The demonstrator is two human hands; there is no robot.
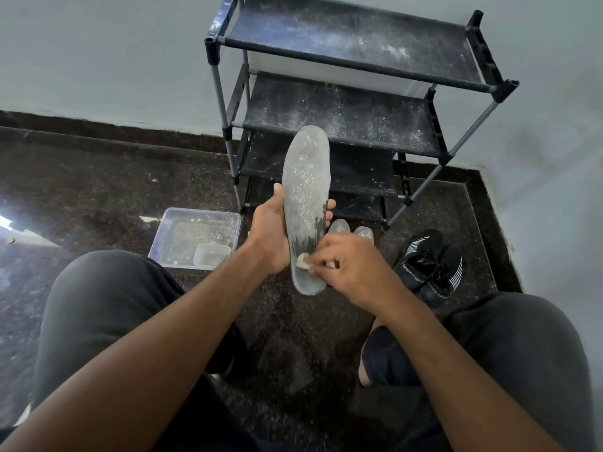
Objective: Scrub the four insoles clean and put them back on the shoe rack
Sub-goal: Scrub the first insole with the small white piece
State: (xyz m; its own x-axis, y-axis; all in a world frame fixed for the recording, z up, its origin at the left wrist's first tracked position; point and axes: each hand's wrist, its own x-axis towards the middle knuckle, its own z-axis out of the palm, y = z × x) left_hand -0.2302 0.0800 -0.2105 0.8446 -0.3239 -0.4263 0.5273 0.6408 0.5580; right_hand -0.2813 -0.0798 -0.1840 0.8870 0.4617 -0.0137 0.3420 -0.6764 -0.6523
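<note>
The fingers (318, 254) of the right hand (346, 265) are curled tight round a small pale scrubbing pad (302, 261) and press it flat on the heel end of the grey insole (305, 203), so the pad sits between fingertips and insole with only its left edge showing. Just above the pad the insole carries a darker, wiped-looking band, and beyond that, towards the toe, it is speckled with pale grit; I judge the scrub has only begun and works from heel to toe. The left hand (272, 233) holds the insole from behind, thumb on its left edge and fingertips wrapped round its right edge at mid-length, probably to brace it as a firm backing against the rubbing and to tilt the dirty face up to the eye. The insole is in the air, toe pointing towards the shoe rack (342, 76), whose dusty shelves hold no insole that I can see. Just below and right of the held insole, the tips of two more insoles (339, 227) peep out on the floor (98, 190); a fourth I cannot find. Left of the held insole lies a clear tray (173, 223) with a small tub (212, 254) inside; right of it, a pair of black shoes (430, 265).
</note>
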